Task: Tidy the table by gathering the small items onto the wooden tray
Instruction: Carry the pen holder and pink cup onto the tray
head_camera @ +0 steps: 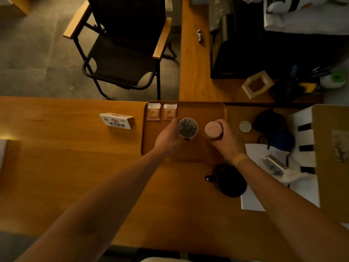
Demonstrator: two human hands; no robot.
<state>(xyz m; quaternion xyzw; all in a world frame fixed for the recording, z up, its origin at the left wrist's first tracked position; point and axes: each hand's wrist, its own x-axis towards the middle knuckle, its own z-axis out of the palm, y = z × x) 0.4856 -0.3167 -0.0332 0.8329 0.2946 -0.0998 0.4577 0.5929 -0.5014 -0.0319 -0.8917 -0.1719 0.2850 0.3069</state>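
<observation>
Head view. Left hand (167, 138) grips a clear round jar of dark sticks (187, 128); right hand (225, 139) grips a pale pink capped cylinder (213, 130). Both sit upright over the shallow wooden tray (222, 110), behind which two brown-and-white sachets (162, 111) lie flat. Whether the bases touch down: cannot tell.

Risk: releasing while tilted could topple either container. The small translucent disc (245, 126) and the white no-smoking sign (117, 121) remain off-tray on the table.

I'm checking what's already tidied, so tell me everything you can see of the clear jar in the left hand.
The clear jar is a small round container, seemingly plastic, with see-through walls and dark thin sticks standing inside. It stands upright over the middle of the wooden tray, just below two packets. The left hand grips its left side. Whether it rests on the tray cannot be told.
</observation>
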